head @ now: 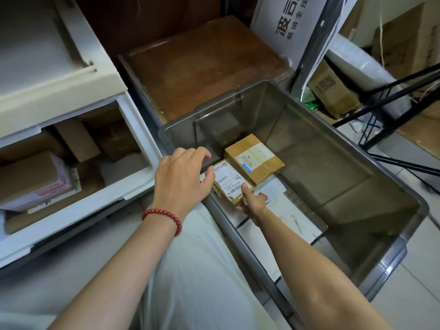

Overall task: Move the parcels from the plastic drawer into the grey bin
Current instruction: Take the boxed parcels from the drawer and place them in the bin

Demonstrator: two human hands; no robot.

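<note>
From my remote seat, I see the right hand point(253, 206) gripping a small brown cardboard parcel with a white label point(229, 184), thumb on top and fingers beneath, low inside the translucent grey plastic bin point(321, 163). It sits just beside a larger brown taped parcel point(254, 158) lying on the bin floor, over flat white envelopes point(292, 215). The left hand point(181, 177) (red bead bracelet point(164, 217) at the wrist) hovers relaxed above the bin's near corner, holding nothing. The white plastic drawer point(133, 148) stands open at left, with more brown boxes point(31, 177) inside.
</note>
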